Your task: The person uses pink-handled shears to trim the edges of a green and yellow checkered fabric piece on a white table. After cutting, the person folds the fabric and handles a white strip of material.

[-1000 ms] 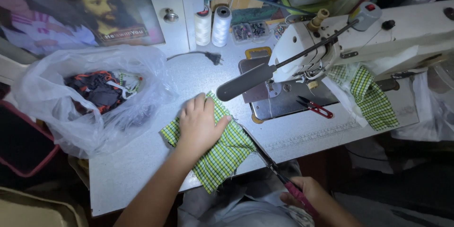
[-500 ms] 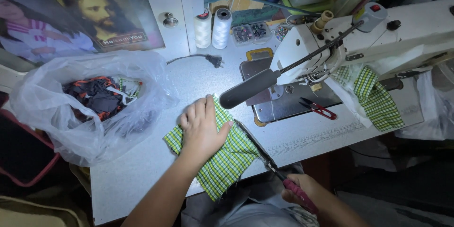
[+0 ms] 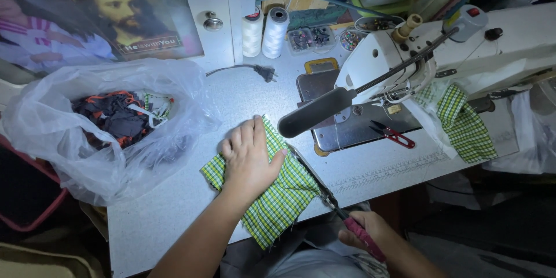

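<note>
The scissors (image 3: pixel 324 192) have advanced along one green cloth (image 3: pixel 278 197); right hand (image 3: pixel 370 234) grips them, left hand (image 3: pixel 250 159) flat.

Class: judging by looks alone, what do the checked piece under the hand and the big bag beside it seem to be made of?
Checked piece: probably woven cotton-like cloth, matte; it lies limp with a frayed edge. Bag: thin, translucent, glossy plastic film, crinkled, with its contents showing through.

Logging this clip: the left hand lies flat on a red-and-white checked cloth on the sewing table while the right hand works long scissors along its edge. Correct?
Not quite: the checked cloth is green and white, not red and white, as the head view shows. The left hand does lie flat on it, and the right hand holds the long pink-handled scissors at its edge.
</note>
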